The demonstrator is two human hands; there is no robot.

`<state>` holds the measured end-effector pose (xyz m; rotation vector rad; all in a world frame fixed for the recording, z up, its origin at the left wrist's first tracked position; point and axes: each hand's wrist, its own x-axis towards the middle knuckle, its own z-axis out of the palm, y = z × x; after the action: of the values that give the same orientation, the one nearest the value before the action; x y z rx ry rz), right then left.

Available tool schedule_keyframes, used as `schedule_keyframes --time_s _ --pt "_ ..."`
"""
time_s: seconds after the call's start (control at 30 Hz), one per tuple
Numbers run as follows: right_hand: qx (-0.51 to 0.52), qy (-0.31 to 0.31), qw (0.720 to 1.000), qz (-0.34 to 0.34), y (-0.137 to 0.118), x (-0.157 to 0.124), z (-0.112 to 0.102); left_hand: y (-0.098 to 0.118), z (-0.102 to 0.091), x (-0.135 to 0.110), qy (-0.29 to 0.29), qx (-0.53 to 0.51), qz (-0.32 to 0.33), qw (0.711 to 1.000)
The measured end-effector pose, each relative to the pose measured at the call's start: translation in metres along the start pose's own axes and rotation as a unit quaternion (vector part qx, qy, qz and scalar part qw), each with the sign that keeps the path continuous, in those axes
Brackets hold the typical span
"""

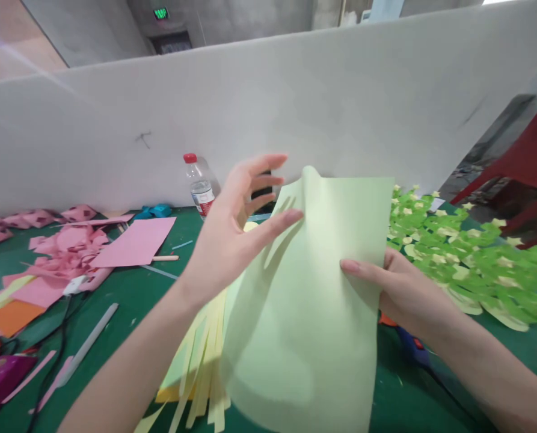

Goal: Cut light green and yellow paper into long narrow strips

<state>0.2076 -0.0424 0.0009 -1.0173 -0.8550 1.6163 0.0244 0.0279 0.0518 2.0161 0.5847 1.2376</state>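
A pale green paper sheet is held upright over the green table. My right hand grips its right edge, thumb on the front and fingers behind. My left hand is at the sheet's upper left, fingers spread, with the thumb touching the curled top corner. Behind and below the sheet lie several yellow-green paper strips.
Pink paper pieces and a pink sheet lie at left, a water bottle stands by the white partition. A pile of green and yellow paper cutouts fills the right. A glue stick, cables and an orange sheet lie at lower left.
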Motion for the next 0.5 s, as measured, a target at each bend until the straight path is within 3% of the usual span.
schedule_keyframes --time_s 0.1,0.2,0.5 --pt "-0.025 0.05 0.998 -0.034 0.007 -0.005 0.007 0.005 0.015 -0.016 -0.011 -0.103 -0.117 0.988" --pt "-0.072 0.055 0.994 -0.067 0.012 -0.01 0.014 0.008 0.025 -0.027 -0.039 -0.178 -0.179 0.967" --pt "-0.192 0.076 0.973 -0.102 0.012 -0.019 0.022 0.01 0.024 -0.026 -0.019 -0.323 -0.231 0.917"
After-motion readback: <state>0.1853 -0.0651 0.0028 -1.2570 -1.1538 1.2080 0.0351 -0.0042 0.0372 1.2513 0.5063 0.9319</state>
